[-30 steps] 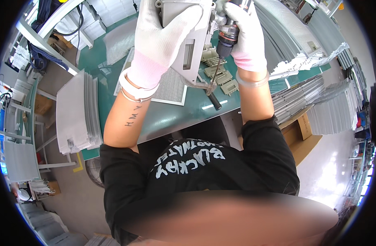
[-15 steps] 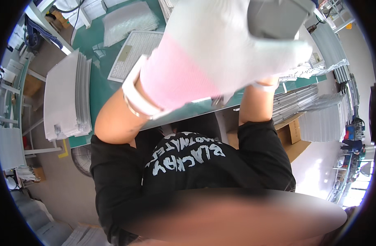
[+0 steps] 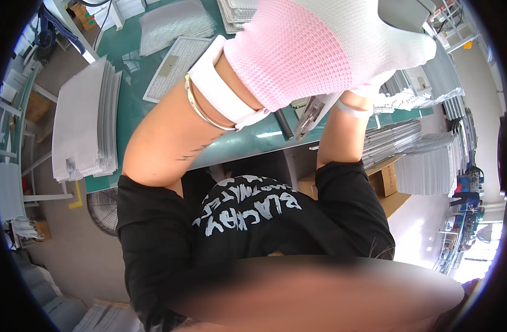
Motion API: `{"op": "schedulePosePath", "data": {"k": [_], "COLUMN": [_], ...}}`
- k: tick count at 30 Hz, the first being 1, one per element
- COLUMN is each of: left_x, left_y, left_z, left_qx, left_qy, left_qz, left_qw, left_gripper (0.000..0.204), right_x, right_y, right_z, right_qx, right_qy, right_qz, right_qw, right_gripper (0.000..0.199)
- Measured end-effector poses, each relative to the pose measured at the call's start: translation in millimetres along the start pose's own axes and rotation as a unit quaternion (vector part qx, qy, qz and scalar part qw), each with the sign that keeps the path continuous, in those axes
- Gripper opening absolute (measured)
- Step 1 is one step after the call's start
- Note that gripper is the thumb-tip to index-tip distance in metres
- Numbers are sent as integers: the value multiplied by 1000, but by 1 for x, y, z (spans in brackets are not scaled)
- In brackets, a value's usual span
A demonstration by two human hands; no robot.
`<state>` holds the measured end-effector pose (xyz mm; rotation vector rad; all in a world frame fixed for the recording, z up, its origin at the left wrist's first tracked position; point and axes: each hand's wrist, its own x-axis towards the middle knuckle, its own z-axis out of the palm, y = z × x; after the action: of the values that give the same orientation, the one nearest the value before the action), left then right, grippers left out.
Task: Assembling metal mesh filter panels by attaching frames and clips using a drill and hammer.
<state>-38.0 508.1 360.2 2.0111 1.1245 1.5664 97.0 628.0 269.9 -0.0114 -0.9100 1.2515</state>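
your left hand (image 3: 355,36) is clamped on the grey housing (image 3: 405,13); a slipping hold could drop it. your right hand (image 3: 373,86) is mostly hidden, grip unclear.

Gloved left hand (image 3: 369,47) stretched across rightward, thumb extended, right hand (image 3: 377,84) mostly hidden behind it

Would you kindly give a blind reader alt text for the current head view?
The left hand, in a white knit glove with a pink cuff, holds a smooth grey object at the top edge and mostly hides the right hand. Below is a green table, with stacked pale grey rectangular panels at its left end.
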Motion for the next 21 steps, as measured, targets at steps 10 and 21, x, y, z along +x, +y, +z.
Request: {"op": "schedulePosePath", "data": {"k": [10, 21], "left_x": [-14, -35], "left_y": [-98, -392], "left_z": [11, 93], "left_qx": [-332, 475], "left_qy": [-57, -157], "left_qz": [33, -184], "left_qw": [941, 846], "left_gripper": [74, 74], "right_x": [21, 58], "right_y": [-28, -41], "right_z": [-51, -42], "right_qx": [3, -261], "right_qy": [-97, -204], "right_qz": [77, 46], "right_qw": [992, 942], "right_gripper": [35, 29]}}
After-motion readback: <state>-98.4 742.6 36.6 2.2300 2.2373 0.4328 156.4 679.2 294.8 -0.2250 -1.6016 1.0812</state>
